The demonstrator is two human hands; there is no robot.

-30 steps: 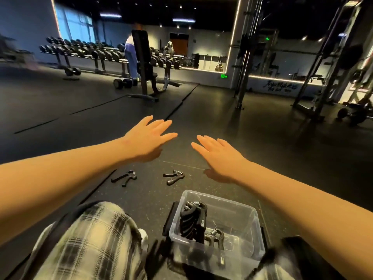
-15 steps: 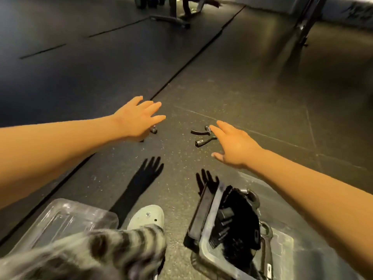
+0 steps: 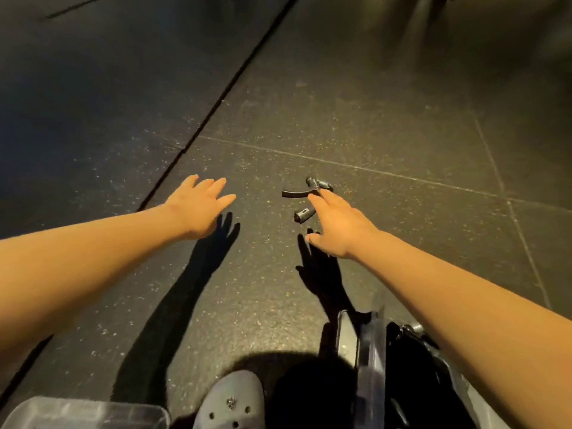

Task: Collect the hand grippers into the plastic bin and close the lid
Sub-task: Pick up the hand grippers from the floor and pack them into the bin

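A black hand gripper [image 3: 305, 195] lies on the dark rubber floor. My right hand [image 3: 337, 224] reaches over it with fingers spread, its fingertips at the gripper's handles, holding nothing. My left hand [image 3: 198, 209] hovers open and flat to the left; the other hand gripper seen earlier is hidden beneath it. The clear plastic bin [image 3: 370, 354] stands at the bottom right with black hand grippers [image 3: 411, 376] inside, partly covered by my right forearm. The clear lid [image 3: 83, 413] lies at the bottom left.
My grey perforated shoe [image 3: 232, 400] shows at the bottom centre between the lid and the bin. Seams [image 3: 216, 103] run across the speckled rubber floor tiles. Strong shadows of both hands fall on the floor.
The view has tilted further down and closer to the floor. Both hands have lowered toward the floor, the right one reaching the hand gripper, the left one now covering the other.
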